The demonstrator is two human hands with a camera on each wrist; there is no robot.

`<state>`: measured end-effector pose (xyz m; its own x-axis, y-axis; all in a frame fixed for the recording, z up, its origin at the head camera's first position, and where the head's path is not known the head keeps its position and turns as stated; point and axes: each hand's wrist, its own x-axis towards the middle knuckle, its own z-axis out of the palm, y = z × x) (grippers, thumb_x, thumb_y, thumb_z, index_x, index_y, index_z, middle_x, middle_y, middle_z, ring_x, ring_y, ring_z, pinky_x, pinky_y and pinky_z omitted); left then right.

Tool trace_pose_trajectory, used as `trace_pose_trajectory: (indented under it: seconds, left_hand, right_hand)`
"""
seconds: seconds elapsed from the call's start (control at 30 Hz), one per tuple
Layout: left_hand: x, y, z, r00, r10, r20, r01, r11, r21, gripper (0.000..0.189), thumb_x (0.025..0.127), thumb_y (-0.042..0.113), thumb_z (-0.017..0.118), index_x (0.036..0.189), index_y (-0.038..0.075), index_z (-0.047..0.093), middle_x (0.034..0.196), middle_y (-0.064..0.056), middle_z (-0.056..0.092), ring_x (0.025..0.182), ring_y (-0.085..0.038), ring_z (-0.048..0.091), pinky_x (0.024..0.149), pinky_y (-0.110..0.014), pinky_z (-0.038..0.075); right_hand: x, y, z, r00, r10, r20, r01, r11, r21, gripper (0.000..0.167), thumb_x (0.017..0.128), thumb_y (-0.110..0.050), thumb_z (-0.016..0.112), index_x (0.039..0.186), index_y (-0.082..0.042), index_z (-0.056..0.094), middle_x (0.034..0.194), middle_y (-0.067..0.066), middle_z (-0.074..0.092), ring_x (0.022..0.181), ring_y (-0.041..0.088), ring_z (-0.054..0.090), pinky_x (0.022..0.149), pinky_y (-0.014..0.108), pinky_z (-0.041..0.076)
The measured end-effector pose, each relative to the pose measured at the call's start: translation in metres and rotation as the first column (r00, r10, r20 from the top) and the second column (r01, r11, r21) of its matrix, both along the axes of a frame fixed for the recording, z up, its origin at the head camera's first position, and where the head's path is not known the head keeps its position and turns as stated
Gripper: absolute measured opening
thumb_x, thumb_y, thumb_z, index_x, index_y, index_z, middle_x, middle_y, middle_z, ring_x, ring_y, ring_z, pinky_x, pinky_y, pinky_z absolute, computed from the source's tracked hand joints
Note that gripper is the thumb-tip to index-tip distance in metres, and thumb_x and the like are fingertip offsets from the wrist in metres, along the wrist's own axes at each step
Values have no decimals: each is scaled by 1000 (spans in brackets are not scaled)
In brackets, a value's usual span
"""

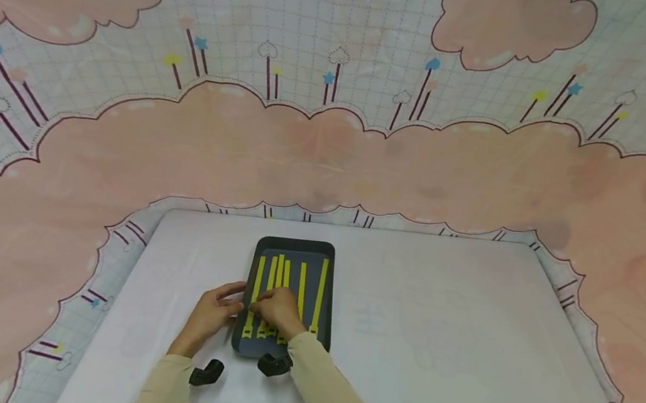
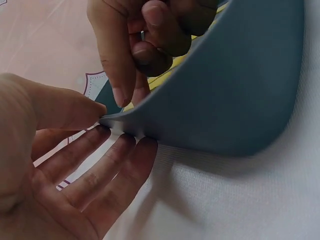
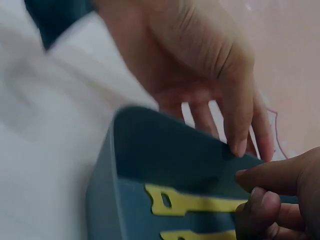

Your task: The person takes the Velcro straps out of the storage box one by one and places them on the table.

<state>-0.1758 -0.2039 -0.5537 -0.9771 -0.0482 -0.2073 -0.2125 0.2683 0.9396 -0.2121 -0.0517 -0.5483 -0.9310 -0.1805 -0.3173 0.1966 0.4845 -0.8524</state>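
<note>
A dark blue-grey tray (image 1: 297, 245) holds several long yellow straps (image 1: 321, 287), each with a slotted head, laid roughly side by side. My left hand (image 1: 210, 315) grips the tray's left rim, thumb on top and fingers against the outer wall in the left wrist view. Over the tray, my right hand (image 1: 280, 311) reaches to the leftmost yellow strap (image 1: 258, 277), its thumb and forefinger pinching it close to the left wall. That strap's slotted head (image 3: 167, 201) shows in the right wrist view; the curled fingers partly cover its length.
The tray stands on a white-covered table (image 1: 454, 340). Black wrist devices (image 1: 208, 374) sit at both cuffs. Behind the table hangs a cloth (image 1: 330, 159) printed with pink clouds and stick shapes.
</note>
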Motion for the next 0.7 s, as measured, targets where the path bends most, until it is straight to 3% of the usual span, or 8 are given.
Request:
trace_pose_trajectory:
  seconds: [0.1, 0.3, 0.53, 0.7]
  left_hand:
    - [1, 0, 1, 1000, 2, 10, -2, 1000, -5, 49, 93, -1, 58, 141, 3, 51, 146, -21, 50, 122, -37, 60, 87, -40, 57]
    - [4, 0, 4, 1000, -3, 8, 3, 1000, -1, 49, 94, 1, 58, 142, 3, 49, 148, -21, 48, 125, -38, 58, 88, -42, 56]
    - [3, 0, 1, 1000, -2, -8, 3, 1000, 19, 48, 94, 0, 58, 141, 3, 51, 145, -21, 51, 125, -37, 57, 84, -38, 57]
    - [2, 0, -2, 1000, -6, -18, 6, 1000, 4, 48, 93, 1, 59, 141, 3, 51, 146, -20, 51, 124, -37, 59, 82, -36, 57]
  right_hand:
    - [1, -3, -2, 999, -6, 43, 8, 999, -34, 21, 85, -15, 75, 103, -4, 74, 66, 1, 66, 46, 8, 52, 46, 21, 40]
    - [1, -7, -6, 999, -27, 41, 28, 999, -30, 24, 85, -16, 75, 106, -4, 73, 64, 0, 63, 47, 8, 52, 45, 21, 40]
    - [4, -8, -7, 992, -31, 119, 49, 987, -154, 7, 87, -9, 70, 90, -4, 74, 61, -1, 57, 47, 7, 52, 46, 18, 43]
    - [6, -9, -8, 990, -30, 136, 55, 981, -189, 7, 87, -5, 67, 86, -3, 73, 60, -2, 54, 47, 7, 51, 45, 17, 42]
